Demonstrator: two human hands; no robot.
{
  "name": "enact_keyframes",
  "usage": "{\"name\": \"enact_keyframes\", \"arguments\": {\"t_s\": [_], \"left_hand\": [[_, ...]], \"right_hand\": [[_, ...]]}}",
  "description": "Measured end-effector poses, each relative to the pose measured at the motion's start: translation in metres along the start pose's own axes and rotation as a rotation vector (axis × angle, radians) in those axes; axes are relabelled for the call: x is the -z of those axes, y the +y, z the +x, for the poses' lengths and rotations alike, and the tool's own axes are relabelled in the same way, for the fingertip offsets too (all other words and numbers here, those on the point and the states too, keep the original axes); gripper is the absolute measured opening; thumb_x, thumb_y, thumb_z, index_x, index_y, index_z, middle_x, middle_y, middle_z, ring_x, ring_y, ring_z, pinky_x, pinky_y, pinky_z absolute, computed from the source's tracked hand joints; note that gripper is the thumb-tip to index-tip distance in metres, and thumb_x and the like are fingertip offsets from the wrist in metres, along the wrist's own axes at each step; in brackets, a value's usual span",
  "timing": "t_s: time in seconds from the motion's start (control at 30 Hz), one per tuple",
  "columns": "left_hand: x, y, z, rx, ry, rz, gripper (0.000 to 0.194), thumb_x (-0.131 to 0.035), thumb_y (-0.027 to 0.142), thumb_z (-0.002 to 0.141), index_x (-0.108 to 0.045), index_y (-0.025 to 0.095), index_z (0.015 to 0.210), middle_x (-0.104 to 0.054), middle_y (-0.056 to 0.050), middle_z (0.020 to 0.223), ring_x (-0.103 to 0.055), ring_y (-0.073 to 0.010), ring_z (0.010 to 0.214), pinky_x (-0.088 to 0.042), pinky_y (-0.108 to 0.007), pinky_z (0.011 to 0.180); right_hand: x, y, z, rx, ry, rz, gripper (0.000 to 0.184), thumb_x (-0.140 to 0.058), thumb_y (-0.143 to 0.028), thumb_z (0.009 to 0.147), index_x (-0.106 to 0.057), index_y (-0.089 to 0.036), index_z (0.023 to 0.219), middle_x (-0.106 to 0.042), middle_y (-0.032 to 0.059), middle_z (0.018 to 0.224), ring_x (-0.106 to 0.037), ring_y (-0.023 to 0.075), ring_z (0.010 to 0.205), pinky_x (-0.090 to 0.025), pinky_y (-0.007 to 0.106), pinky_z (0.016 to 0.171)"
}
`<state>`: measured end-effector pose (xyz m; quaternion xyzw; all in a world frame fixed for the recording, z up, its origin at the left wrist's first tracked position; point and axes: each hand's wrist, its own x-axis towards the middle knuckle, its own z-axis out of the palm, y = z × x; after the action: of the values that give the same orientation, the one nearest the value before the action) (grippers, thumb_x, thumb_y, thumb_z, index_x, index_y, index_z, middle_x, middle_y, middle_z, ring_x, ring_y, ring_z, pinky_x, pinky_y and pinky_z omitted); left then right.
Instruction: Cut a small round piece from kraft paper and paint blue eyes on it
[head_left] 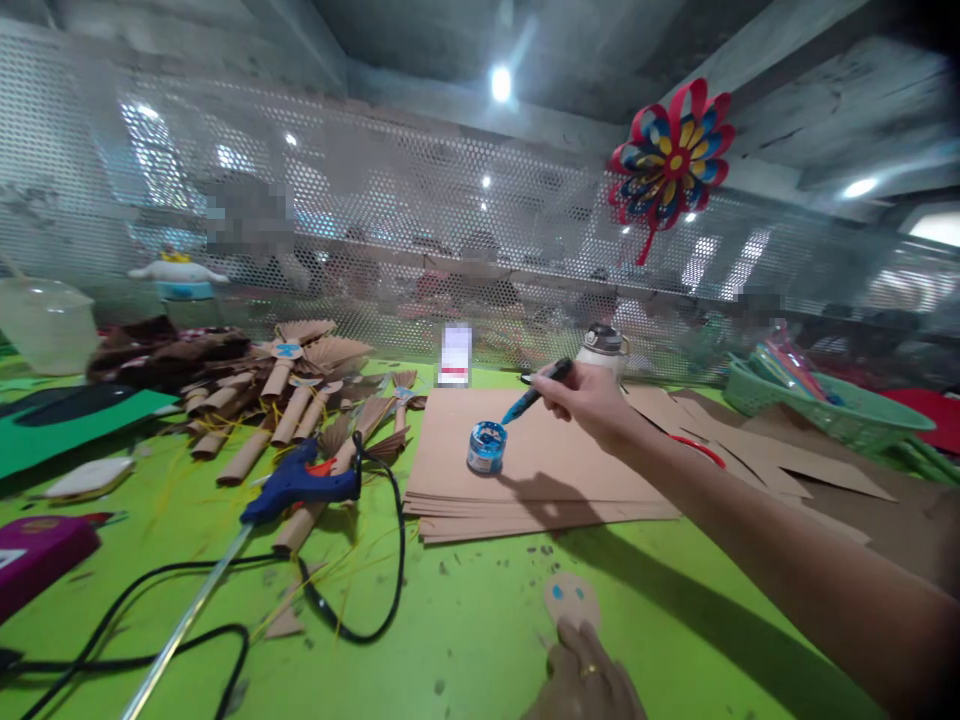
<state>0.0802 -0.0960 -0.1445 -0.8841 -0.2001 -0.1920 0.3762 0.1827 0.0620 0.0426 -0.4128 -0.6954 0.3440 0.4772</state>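
My right hand (589,400) grips a black pen (551,380) whose lower end is coated blue. The tip points down at the rim of a small open jar of blue paint (487,450). That jar stands on a stack of brown cardboard sheets (570,470). At the front edge, my left hand (589,680) has its fingers on a round cardboard disc (572,598), holding it against the green table. Two blue marks show on the disc. The left thumb is partly hidden.
A blue glue gun (304,487) with a black cord lies left of the stack, among several rolled-paper figures (292,410). A white bottle (600,345) stands behind my right hand. A green basket (832,405) is at right; a purple box (45,560) is at left.
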Motion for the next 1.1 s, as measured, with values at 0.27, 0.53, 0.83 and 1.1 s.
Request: {"name": "enact_keyframes", "arguments": {"t_s": [0.27,0.53,0.83,1.1], "left_hand": [[0.045,-0.023,0.009,0.012,0.063,-0.005,0.021,-0.065,0.016,0.079,-0.069,0.001,0.093,-0.075,-0.02,0.081,-0.073,-0.0264,0.069,-0.057,-0.03,0.053],[0.056,-0.026,0.013,0.079,0.109,-0.066,0.032,-0.042,0.021,0.09,-0.065,0.0,0.099,-0.075,-0.021,0.09,-0.073,-0.0273,0.077,-0.055,-0.038,0.064],[0.065,-0.041,0.005,-0.083,-0.17,0.038,0.024,-0.05,0.022,0.094,-0.057,0.016,0.116,-0.074,-0.005,0.109,-0.069,-0.0193,0.096,-0.049,-0.03,0.079],[0.062,-0.04,0.005,-0.072,-0.141,0.024,0.027,-0.059,0.027,0.092,-0.06,0.015,0.116,-0.073,-0.005,0.108,-0.068,-0.0202,0.094,-0.048,-0.032,0.08]], "right_hand": [[0.053,0.01,-0.102,-0.078,0.179,0.273,0.029,-0.072,-0.045,0.083,-0.064,-0.017,0.079,-0.057,-0.0021,0.056,-0.049,0.0097,0.05,-0.037,0.021,0.044],[0.061,0.045,-0.154,-0.35,0.137,0.468,0.019,-0.076,-0.038,0.081,-0.072,-0.019,0.084,-0.062,-0.0004,0.061,-0.057,0.0104,0.051,-0.044,0.017,0.043],[0.065,0.042,-0.169,-0.218,-0.037,0.167,0.008,-0.069,-0.034,0.088,-0.071,-0.028,0.093,-0.069,-0.0004,0.065,-0.064,0.0135,0.056,-0.054,0.022,0.052],[0.06,0.042,-0.169,-0.223,-0.057,0.027,0.005,-0.068,-0.031,0.085,-0.067,-0.026,0.086,-0.064,-0.0014,0.057,-0.058,0.0133,0.048,-0.05,0.022,0.044]]}}
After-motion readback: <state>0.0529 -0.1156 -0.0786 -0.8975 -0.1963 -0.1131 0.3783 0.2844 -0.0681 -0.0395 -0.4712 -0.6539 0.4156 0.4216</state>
